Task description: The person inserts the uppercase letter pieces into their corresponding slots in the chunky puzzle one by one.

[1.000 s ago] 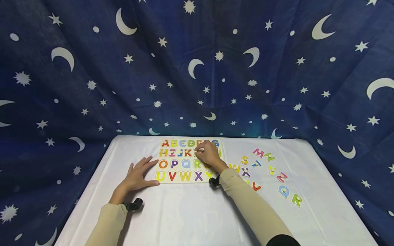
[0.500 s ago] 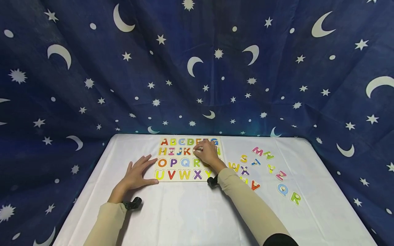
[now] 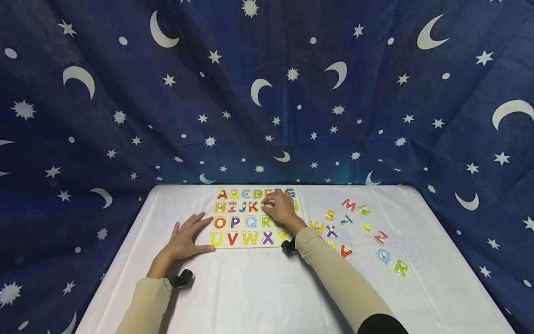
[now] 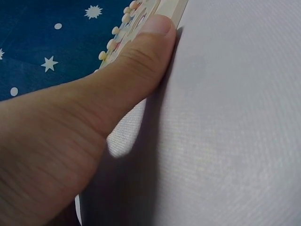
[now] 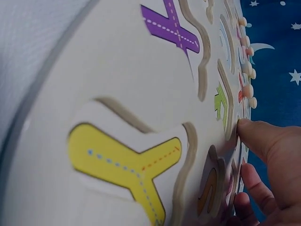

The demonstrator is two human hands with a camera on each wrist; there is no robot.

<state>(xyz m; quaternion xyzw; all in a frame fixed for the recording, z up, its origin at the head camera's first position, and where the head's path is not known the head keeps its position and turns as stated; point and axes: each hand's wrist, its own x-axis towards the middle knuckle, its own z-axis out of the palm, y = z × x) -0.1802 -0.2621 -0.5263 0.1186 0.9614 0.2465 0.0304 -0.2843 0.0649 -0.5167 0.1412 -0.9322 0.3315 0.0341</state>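
Note:
An alphabet puzzle board [image 3: 238,230] lies at the far middle of the white table. Knobbed letter pieces fill its upper rows, such as the red A [image 3: 222,194]; printed recesses show in the lower rows. My left hand [image 3: 183,241] spreads at the board's left side, and in the left wrist view its thumb [image 4: 141,61] touches the board's edge. Over the second row, just right of the K [image 3: 252,207], my right hand [image 3: 282,208] pinches a letter puzzle piece, mostly hidden by the fingers. The right wrist view shows the yellow Y recess [image 5: 127,157] near that hand.
Loose letter pieces lie right of the board, among them a pink M [image 3: 348,205], a blue Q [image 3: 383,256] and a green R [image 3: 401,267]. A yellow piece [image 3: 331,245] is partly behind the right sleeve. A starry curtain [image 3: 267,93] hangs behind the table.
The head view has shifted slightly. Both hands keep nearly the same places: the left beside the board, the right with fingertips at the same spot in the second row.

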